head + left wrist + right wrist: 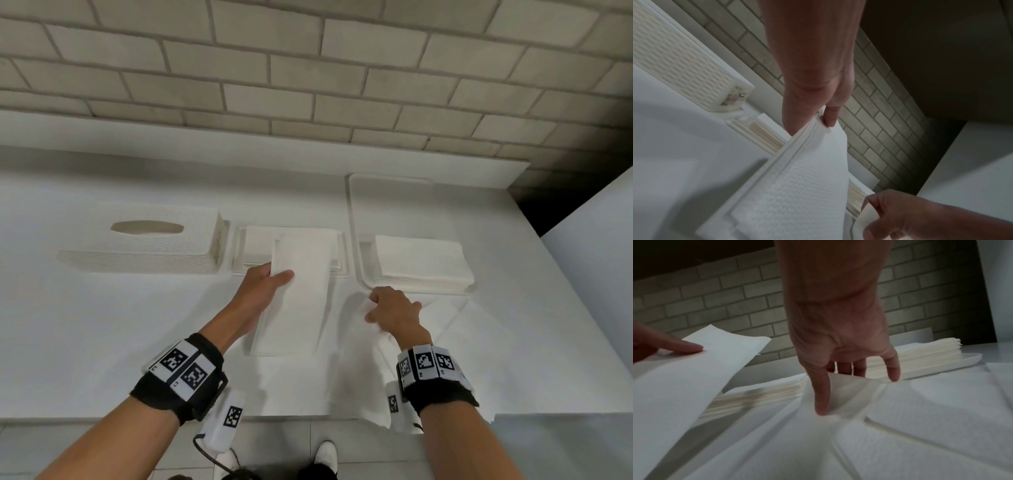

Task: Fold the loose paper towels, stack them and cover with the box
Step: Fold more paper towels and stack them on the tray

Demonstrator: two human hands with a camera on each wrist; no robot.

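My left hand (pixel 278 274) pinches the far left corner of a long folded paper towel (pixel 298 308), between thumb and fingers (pixel 829 118). The strip's far end hangs over the stack of folded towels (pixel 291 240) on the box's base (pixel 342 270). The white woven box (pixel 144 246), with an oval slot on top, stands left of the base. My right hand (pixel 371 308) pinches a raised edge of a loose, creased towel (pixel 452 329), thumb (pixel 821 402) in front and fingers behind the flap.
A white tray (pixel 356 212) at the right holds another stack of flat towels (pixel 421 260). A brick wall runs along the back of the white counter (pixel 102 325). The counter's front edge is near my wrists, and a white panel stands at far right.
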